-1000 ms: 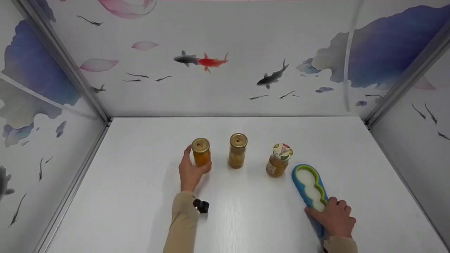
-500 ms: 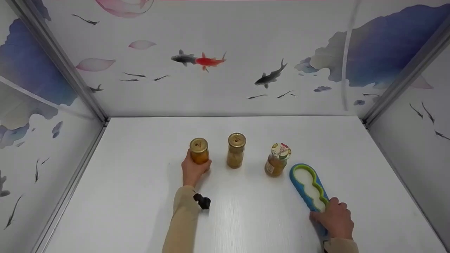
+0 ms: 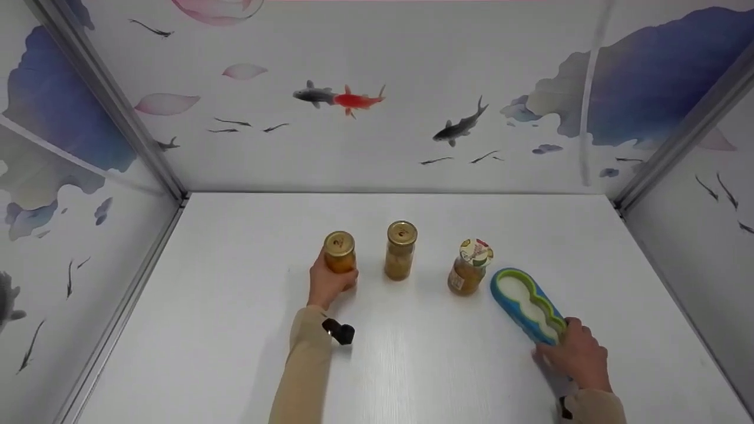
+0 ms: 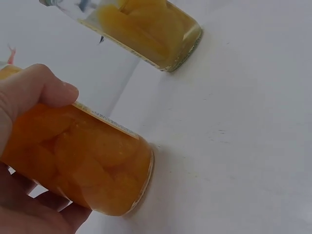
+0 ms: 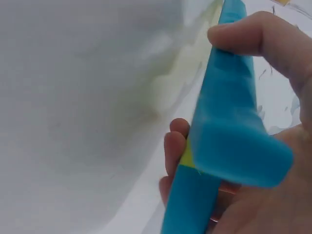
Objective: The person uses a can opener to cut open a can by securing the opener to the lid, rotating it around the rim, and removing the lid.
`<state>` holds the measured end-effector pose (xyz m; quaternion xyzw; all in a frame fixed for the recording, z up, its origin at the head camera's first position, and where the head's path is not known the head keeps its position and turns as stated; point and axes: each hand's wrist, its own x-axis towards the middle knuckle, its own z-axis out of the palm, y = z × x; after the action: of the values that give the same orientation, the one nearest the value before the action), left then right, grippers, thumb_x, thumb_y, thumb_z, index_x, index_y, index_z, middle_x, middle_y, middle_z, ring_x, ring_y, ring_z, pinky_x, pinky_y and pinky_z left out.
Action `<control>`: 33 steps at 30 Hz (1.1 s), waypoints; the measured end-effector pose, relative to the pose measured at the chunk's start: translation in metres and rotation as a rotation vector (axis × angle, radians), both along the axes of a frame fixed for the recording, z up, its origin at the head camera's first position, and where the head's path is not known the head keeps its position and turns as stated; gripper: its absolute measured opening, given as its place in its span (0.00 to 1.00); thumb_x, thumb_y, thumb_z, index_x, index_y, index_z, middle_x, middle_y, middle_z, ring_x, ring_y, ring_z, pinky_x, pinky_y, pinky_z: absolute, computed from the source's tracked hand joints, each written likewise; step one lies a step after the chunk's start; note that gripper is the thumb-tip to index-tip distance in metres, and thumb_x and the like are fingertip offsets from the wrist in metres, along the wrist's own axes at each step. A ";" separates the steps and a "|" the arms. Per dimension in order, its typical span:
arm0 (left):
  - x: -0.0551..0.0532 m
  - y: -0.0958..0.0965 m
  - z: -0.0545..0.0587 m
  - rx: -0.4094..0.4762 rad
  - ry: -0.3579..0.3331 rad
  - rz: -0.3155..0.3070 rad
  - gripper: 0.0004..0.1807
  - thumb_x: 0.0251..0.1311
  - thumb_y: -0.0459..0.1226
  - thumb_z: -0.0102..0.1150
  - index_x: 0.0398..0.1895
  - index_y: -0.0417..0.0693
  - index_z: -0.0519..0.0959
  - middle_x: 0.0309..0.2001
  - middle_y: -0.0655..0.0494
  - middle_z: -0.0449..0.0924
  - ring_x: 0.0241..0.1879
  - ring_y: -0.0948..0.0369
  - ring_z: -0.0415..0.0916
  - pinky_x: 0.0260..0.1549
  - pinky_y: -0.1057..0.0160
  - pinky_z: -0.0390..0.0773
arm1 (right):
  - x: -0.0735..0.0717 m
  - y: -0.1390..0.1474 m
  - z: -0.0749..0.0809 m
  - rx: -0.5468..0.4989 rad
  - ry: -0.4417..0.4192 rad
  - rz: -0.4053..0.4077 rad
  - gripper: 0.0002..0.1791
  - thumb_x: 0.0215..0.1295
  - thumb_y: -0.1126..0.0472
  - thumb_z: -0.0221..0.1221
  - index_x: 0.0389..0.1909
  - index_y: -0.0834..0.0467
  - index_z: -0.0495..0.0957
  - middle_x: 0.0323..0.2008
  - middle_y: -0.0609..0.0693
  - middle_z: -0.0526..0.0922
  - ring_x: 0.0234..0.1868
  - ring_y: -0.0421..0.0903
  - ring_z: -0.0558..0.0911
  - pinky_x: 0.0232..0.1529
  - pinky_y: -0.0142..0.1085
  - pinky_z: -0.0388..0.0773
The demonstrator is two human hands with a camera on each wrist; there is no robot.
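Observation:
My left hand grips a gold-lidded glass jar of orange fruit, thumb on the near side and fingers curled round the other. The jar stands upright on the white table. To its right is a second gold-lidded jar, with pale yellow fruit pieces inside. My right hand holds the handle end of a blue and green jar opener, whose stepped opening points up and left in the head view. The right wrist view has the thumb on its blue edge and fingers wrapped underneath.
A shorter jar with a patterned lid stands between the middle jar and the jar opener. White panels painted with fish and petals enclose the table at the back and both sides.
My left fingers have closed lower round the orange fruit jar, which stays in place. My right hand has shifted slightly right, and the jar opener has turned to a more slanted angle.

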<state>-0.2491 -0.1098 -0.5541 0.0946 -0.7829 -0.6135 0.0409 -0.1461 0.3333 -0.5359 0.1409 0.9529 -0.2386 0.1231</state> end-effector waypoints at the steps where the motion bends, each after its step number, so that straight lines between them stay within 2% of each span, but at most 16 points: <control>1: 0.000 0.000 0.001 0.005 -0.008 -0.008 0.39 0.44 0.29 0.71 0.64 0.44 0.67 0.57 0.46 0.74 0.57 0.49 0.70 0.58 0.48 0.68 | -0.001 0.001 0.000 0.011 -0.005 0.002 0.50 0.52 0.47 0.66 0.60 0.80 0.54 0.47 0.76 0.69 0.45 0.66 0.72 0.45 0.61 0.66; 5: 0.000 0.001 0.002 0.019 -0.030 -0.039 0.40 0.44 0.29 0.71 0.65 0.43 0.66 0.58 0.45 0.73 0.58 0.49 0.70 0.59 0.48 0.68 | -0.001 0.004 0.001 0.006 -0.021 -0.035 0.49 0.58 0.44 0.58 0.62 0.80 0.53 0.49 0.77 0.68 0.46 0.65 0.70 0.46 0.62 0.64; 8: 0.003 0.000 0.003 0.028 -0.045 -0.055 0.40 0.44 0.29 0.71 0.65 0.43 0.66 0.57 0.46 0.73 0.57 0.49 0.70 0.59 0.48 0.68 | -0.002 0.004 0.001 -0.022 -0.017 -0.080 0.48 0.60 0.42 0.55 0.64 0.78 0.53 0.51 0.75 0.68 0.46 0.65 0.69 0.46 0.61 0.65; 11: 0.006 -0.004 0.002 0.032 -0.059 -0.085 0.40 0.43 0.29 0.70 0.64 0.43 0.67 0.57 0.47 0.73 0.56 0.50 0.70 0.58 0.48 0.68 | -0.002 0.004 0.003 -0.015 0.049 -0.060 0.46 0.59 0.43 0.56 0.63 0.78 0.55 0.49 0.74 0.69 0.45 0.63 0.70 0.44 0.59 0.66; 15: 0.010 -0.009 0.003 0.022 -0.070 -0.143 0.40 0.42 0.28 0.70 0.63 0.42 0.67 0.56 0.46 0.73 0.56 0.50 0.70 0.59 0.48 0.67 | -0.002 0.003 0.005 0.020 0.153 0.009 0.44 0.60 0.45 0.57 0.60 0.79 0.58 0.45 0.73 0.72 0.43 0.62 0.73 0.41 0.58 0.66; 21: 0.014 -0.010 0.005 0.032 -0.072 -0.234 0.40 0.41 0.27 0.71 0.63 0.41 0.68 0.56 0.46 0.74 0.56 0.50 0.70 0.60 0.47 0.65 | 0.003 -0.002 0.010 -0.010 0.229 -0.029 0.45 0.59 0.45 0.61 0.61 0.77 0.58 0.49 0.74 0.71 0.47 0.64 0.72 0.44 0.60 0.65; 29: 0.020 -0.013 0.005 0.107 -0.065 -0.365 0.40 0.39 0.24 0.70 0.62 0.37 0.68 0.55 0.46 0.74 0.56 0.49 0.69 0.61 0.48 0.64 | 0.010 -0.009 0.031 -0.021 0.320 -0.146 0.45 0.58 0.45 0.62 0.60 0.77 0.60 0.45 0.72 0.72 0.44 0.64 0.73 0.43 0.60 0.68; 33: 0.023 -0.011 0.006 0.118 -0.066 -0.397 0.39 0.38 0.25 0.70 0.60 0.37 0.69 0.54 0.46 0.75 0.55 0.50 0.70 0.60 0.49 0.65 | 0.012 -0.014 0.044 0.002 0.372 -0.154 0.44 0.57 0.46 0.63 0.59 0.77 0.61 0.43 0.71 0.72 0.40 0.63 0.75 0.37 0.56 0.72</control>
<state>-0.2262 -0.1208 -0.5480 -0.0392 -0.7498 -0.6509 -0.1119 -0.1340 0.3197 -0.4918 0.1671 0.9459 -0.2682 -0.0741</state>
